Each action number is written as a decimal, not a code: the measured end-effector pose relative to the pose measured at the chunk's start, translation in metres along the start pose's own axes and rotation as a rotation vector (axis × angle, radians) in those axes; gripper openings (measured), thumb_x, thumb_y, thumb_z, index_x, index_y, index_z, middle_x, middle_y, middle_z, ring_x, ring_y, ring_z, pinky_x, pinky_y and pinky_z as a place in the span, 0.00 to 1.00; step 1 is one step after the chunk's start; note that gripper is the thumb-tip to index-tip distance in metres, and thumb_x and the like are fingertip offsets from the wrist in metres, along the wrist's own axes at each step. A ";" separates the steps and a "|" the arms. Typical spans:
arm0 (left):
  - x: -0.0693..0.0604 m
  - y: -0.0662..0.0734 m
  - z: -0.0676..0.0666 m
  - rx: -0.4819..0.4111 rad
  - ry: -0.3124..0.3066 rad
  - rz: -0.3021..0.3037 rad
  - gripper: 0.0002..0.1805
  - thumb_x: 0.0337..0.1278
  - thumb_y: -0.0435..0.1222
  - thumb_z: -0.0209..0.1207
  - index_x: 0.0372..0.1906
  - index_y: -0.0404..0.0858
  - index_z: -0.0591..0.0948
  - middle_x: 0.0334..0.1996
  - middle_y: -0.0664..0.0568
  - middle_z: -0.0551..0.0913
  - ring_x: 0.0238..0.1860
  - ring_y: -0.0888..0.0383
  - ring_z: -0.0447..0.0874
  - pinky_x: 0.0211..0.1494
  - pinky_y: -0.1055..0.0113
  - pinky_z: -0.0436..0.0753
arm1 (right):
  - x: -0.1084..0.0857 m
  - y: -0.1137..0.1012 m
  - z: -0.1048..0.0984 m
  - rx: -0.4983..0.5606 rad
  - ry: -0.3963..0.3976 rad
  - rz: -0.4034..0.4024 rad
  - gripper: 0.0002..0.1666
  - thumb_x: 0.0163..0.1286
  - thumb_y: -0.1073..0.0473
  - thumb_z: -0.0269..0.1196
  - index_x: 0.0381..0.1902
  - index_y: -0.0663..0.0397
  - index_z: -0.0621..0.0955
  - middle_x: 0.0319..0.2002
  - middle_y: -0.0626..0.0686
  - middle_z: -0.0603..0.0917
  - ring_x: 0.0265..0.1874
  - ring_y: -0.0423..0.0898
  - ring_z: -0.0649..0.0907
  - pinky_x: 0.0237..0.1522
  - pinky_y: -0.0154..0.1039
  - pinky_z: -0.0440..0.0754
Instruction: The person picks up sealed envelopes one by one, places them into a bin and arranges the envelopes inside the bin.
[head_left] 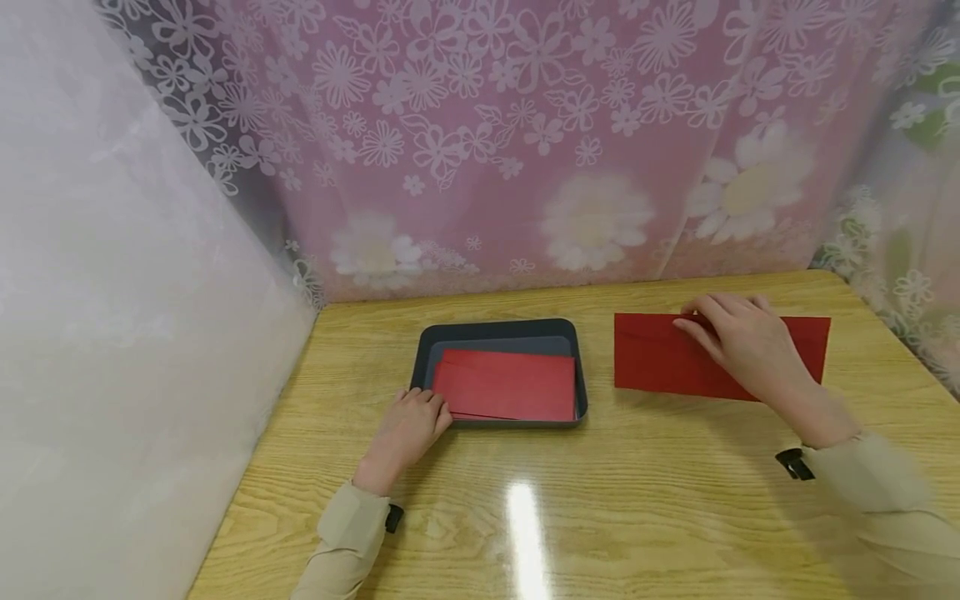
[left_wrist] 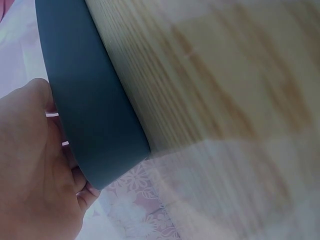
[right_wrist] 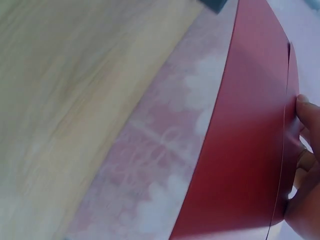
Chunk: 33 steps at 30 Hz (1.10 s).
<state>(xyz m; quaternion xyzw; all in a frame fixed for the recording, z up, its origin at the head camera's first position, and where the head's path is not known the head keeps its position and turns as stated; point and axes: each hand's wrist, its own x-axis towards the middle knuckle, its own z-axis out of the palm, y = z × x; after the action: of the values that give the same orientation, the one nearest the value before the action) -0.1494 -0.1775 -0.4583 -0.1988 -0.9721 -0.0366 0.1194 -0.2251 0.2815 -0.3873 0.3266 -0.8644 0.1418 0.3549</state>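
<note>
A dark grey rectangular tray sits on the table with red envelopes stacked inside, their edges slightly out of line. At its near left corner, my left hand grips the rim with curled fingers. Seen from the left wrist, the left hand has its fingers over the edge of the tray wall. To the right of the tray, my right hand pinches a red envelope by its upper edge. The right wrist view shows that envelope with its flap side facing the camera.
The wooden table carries a bright light reflection near its front. Behind it hangs a pink flowered curtain, and a white sheet closes off the left side.
</note>
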 end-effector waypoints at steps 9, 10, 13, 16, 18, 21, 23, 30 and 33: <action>0.000 0.000 -0.001 0.004 -0.013 -0.001 0.21 0.75 0.39 0.54 0.20 0.46 0.68 0.19 0.56 0.65 0.25 0.56 0.59 0.37 0.63 0.59 | 0.041 -0.038 0.024 0.156 0.020 0.004 0.15 0.61 0.66 0.72 0.44 0.60 0.81 0.37 0.55 0.83 0.34 0.53 0.81 0.40 0.54 0.72; 0.000 0.000 -0.001 0.003 -0.010 0.000 0.21 0.75 0.39 0.54 0.19 0.46 0.68 0.19 0.56 0.65 0.25 0.57 0.59 0.37 0.63 0.59 | 0.045 -0.042 0.027 0.177 0.021 -0.003 0.15 0.61 0.67 0.72 0.44 0.61 0.81 0.37 0.56 0.83 0.35 0.53 0.81 0.41 0.54 0.74; 0.000 0.000 -0.001 0.002 0.000 0.005 0.22 0.74 0.38 0.54 0.19 0.46 0.67 0.19 0.56 0.64 0.24 0.57 0.58 0.37 0.63 0.58 | 0.056 -0.055 0.036 0.240 0.025 -0.018 0.14 0.63 0.70 0.69 0.46 0.65 0.80 0.39 0.58 0.82 0.35 0.55 0.81 0.41 0.54 0.77; 0.000 0.000 -0.001 0.004 0.007 0.007 0.22 0.74 0.38 0.55 0.19 0.46 0.66 0.18 0.56 0.64 0.24 0.57 0.58 0.37 0.64 0.58 | 0.064 -0.068 0.045 0.298 0.031 -0.029 0.14 0.65 0.74 0.66 0.49 0.67 0.79 0.42 0.60 0.81 0.38 0.55 0.81 0.42 0.53 0.80; -0.001 0.000 -0.002 0.007 0.015 0.011 0.22 0.74 0.37 0.55 0.19 0.46 0.66 0.18 0.56 0.64 0.24 0.57 0.58 0.37 0.64 0.58 | 0.069 -0.075 0.052 0.333 0.044 -0.039 0.15 0.66 0.77 0.63 0.50 0.69 0.78 0.43 0.61 0.81 0.39 0.56 0.81 0.42 0.52 0.81; -0.001 0.001 -0.002 0.016 0.025 0.017 0.22 0.73 0.37 0.55 0.18 0.46 0.65 0.18 0.57 0.63 0.24 0.58 0.57 0.37 0.64 0.58 | 0.074 -0.086 0.061 0.386 0.056 -0.051 0.17 0.67 0.79 0.60 0.53 0.70 0.77 0.44 0.63 0.80 0.39 0.56 0.80 0.41 0.50 0.81; -0.001 0.001 -0.003 0.020 0.033 0.021 0.22 0.73 0.37 0.56 0.18 0.46 0.66 0.18 0.58 0.62 0.24 0.59 0.56 0.36 0.65 0.58 | 0.077 -0.092 0.068 0.419 0.057 -0.050 0.18 0.68 0.80 0.58 0.54 0.70 0.76 0.45 0.63 0.79 0.39 0.55 0.79 0.40 0.49 0.80; -0.001 0.002 -0.004 0.032 0.054 0.031 0.21 0.72 0.37 0.57 0.19 0.46 0.67 0.18 0.58 0.64 0.24 0.58 0.59 0.36 0.66 0.57 | 0.081 -0.109 0.085 0.455 0.049 -0.038 0.17 0.70 0.77 0.58 0.56 0.66 0.77 0.45 0.61 0.79 0.39 0.53 0.80 0.40 0.46 0.82; -0.001 0.001 -0.003 0.035 0.066 0.035 0.21 0.71 0.37 0.58 0.18 0.45 0.67 0.18 0.58 0.63 0.24 0.57 0.61 0.36 0.66 0.57 | 0.084 -0.114 0.089 0.447 0.046 -0.051 0.16 0.69 0.78 0.58 0.54 0.66 0.78 0.45 0.61 0.79 0.41 0.54 0.81 0.41 0.46 0.82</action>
<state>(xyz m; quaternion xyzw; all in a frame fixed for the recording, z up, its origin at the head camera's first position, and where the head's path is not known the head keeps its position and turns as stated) -0.1475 -0.1772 -0.4559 -0.2122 -0.9644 -0.0241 0.1557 -0.2404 0.1153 -0.3896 0.4155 -0.7947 0.3282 0.2967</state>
